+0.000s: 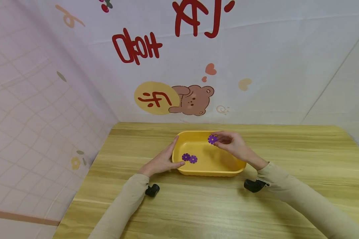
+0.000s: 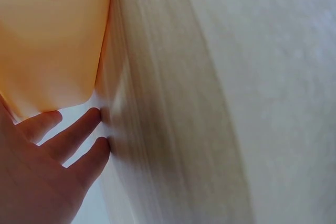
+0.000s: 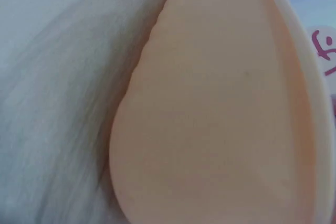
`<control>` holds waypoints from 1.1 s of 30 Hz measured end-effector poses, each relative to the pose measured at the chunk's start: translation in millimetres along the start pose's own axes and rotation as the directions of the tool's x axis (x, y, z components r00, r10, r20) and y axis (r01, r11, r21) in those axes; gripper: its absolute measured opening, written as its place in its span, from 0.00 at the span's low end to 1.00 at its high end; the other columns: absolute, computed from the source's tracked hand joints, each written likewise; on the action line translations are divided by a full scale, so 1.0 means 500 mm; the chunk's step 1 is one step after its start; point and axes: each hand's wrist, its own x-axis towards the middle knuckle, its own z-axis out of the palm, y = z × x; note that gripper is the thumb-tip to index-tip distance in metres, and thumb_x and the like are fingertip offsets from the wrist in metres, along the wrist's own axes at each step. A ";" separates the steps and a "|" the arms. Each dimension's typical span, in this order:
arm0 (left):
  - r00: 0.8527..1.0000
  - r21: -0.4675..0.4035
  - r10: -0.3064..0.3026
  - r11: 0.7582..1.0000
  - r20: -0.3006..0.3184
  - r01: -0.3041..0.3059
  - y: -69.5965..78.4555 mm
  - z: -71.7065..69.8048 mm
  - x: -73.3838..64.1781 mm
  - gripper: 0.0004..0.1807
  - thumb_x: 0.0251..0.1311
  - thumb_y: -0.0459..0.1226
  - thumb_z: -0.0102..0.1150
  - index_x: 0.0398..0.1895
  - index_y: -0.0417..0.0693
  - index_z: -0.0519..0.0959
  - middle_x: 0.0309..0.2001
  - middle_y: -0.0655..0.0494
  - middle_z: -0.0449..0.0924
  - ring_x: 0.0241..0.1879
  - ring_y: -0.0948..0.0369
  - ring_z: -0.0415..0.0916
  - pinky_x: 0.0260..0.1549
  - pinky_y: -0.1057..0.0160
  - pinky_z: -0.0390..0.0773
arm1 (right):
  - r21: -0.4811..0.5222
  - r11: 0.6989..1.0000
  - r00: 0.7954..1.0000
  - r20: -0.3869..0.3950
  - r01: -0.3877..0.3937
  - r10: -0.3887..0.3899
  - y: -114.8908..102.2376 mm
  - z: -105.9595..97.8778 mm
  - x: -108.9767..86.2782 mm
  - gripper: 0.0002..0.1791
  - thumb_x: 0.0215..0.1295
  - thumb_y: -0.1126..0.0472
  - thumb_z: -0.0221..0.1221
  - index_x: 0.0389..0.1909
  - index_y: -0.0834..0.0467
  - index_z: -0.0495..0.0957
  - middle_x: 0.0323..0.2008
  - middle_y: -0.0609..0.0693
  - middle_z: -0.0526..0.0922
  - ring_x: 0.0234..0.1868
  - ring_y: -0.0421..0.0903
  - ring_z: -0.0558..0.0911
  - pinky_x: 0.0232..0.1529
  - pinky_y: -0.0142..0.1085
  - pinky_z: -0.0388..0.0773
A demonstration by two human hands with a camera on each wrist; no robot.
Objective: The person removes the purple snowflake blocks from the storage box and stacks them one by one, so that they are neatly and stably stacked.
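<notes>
A yellow plastic basin (image 1: 209,173) stands on the wooden table. My left hand (image 1: 161,162) holds its left end, fingers along the outer wall and thumb over the front rim. In the left wrist view, fingers of the left hand (image 2: 50,174) spread beside the basin's outer wall (image 2: 52,45). Above the basin's far right part, my right hand (image 1: 233,144) pinches a purple snowflake disc (image 1: 212,139) between thumb and fingers. Inside at the left lie a dark purple disc (image 1: 185,157) and a lighter purple disc (image 1: 193,159), side by side. The right wrist view shows only the basin's outside (image 3: 210,103).
The wood-grain table (image 1: 197,205) extends around the basin. Behind it hangs a white cloth (image 1: 257,49) with red characters and a bear print (image 1: 194,101). A patterned cloth (image 1: 33,99) closes off the left side. Black wrist cameras (image 1: 152,190) sit at both sleeves.
</notes>
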 end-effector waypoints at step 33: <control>1.000 0.002 0.001 1.000 0.003 -0.001 0.002 -0.003 0.000 0.60 0.57 0.53 0.65 0.77 0.56 0.30 0.77 0.58 0.35 0.73 0.59 0.41 0.69 0.58 0.47 | -0.031 0.999 0.997 -0.076 0.020 -0.022 0.042 -0.178 -0.213 0.19 0.53 0.83 0.60 0.48 0.73 0.73 0.40 0.49 0.82 0.38 0.39 0.81 0.37 0.27 0.80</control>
